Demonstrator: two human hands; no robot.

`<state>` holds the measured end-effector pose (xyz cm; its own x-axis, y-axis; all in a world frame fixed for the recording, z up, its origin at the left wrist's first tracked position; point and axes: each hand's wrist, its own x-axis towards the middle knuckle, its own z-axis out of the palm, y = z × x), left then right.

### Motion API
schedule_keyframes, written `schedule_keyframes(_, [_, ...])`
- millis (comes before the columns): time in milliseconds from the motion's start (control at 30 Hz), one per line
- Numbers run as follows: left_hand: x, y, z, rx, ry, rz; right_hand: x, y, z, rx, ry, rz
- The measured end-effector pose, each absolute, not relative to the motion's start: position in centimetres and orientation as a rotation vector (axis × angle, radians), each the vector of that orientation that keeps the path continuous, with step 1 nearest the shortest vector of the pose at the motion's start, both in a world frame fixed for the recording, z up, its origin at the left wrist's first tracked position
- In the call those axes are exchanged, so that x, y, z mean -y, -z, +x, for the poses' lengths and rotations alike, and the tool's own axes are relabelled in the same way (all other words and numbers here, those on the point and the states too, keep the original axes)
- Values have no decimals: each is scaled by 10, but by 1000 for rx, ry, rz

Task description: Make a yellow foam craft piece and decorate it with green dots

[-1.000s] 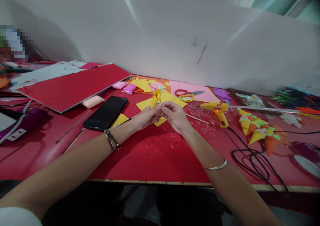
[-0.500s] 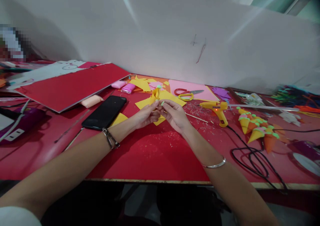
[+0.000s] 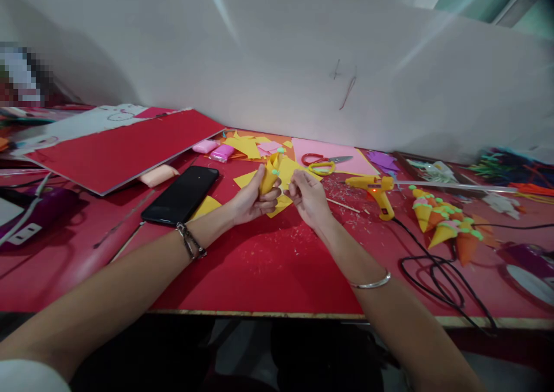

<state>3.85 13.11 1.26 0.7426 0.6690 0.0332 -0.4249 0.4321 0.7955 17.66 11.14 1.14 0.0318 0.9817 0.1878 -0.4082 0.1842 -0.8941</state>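
My left hand (image 3: 250, 200) is wrapped round a yellow paper cone (image 3: 269, 179), which it holds upright with a ruffled top edge. Light green blobs cling to the cone, one at its rim and one on its side. Just to the right, apart from the cone, my right hand (image 3: 310, 198) has its fingers curled together in a pinch; whatever they hold, if anything, is too small to make out. Yellow paper sheets (image 3: 294, 170) lie beneath and behind both hands.
A yellow glue gun (image 3: 375, 191) with a trailing black cord lies right of my hands, beside finished-looking cones (image 3: 445, 230). Two pairs of scissors (image 3: 321, 168) rest behind. To the left are a black phone (image 3: 182, 194), a large red board (image 3: 130, 149) and pink clay packs (image 3: 222, 153).
My right hand has drawn away to the right from the cone. My left hand has turned, so more of the cone and a green blob on its side now show.
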Motion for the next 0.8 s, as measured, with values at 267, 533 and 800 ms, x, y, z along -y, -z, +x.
schedule_keyframes(267, [-128, -18, 41, -502, -802, 902, -115, -8, 177, 982, -1200, -798])
schedule_keyframes(533, [-134, -8, 41, -467, -729, 857, -117, -7, 179, 933, -1064, -878])
schedule_keyframes(800, [-135, -9, 39, -423, -647, 809, -117, -8, 180, 880, -1096, -841])
